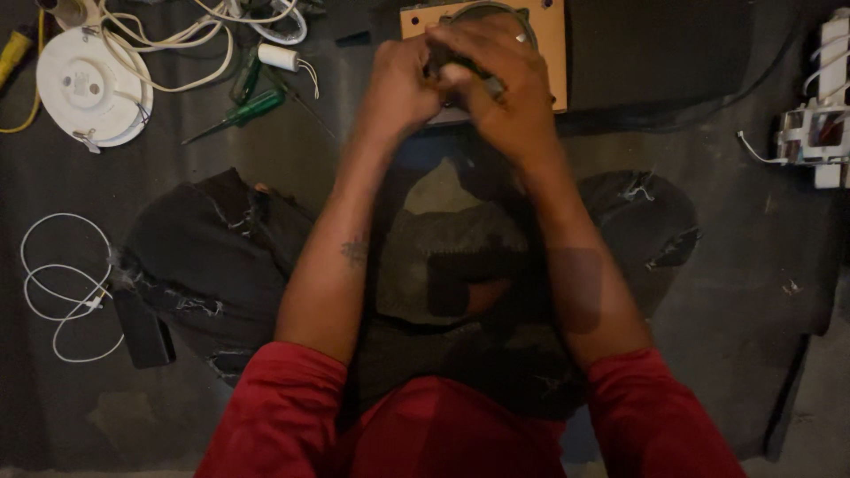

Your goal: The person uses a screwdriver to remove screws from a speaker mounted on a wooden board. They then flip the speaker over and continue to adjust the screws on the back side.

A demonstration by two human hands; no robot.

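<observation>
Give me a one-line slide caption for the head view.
Both hands, left hand and right hand, clasp a dark part over an orange board, green screwdriver nearby.

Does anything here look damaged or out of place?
Yes. The dark trousers are torn and frayed at both knees. A white round fixture lies on the floor with loose wires beside a green screwdriver. Both hands, left hand and right hand, grip a small dark part above an orange board.

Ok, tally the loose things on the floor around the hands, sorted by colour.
White: 3, the round disc, the coiled cable and the small cylinder.
Green: 1, the screwdriver.
Orange-brown: 1, the board under the left hand and right hand.
Black: 1, the phone.
Total: 6.
</observation>
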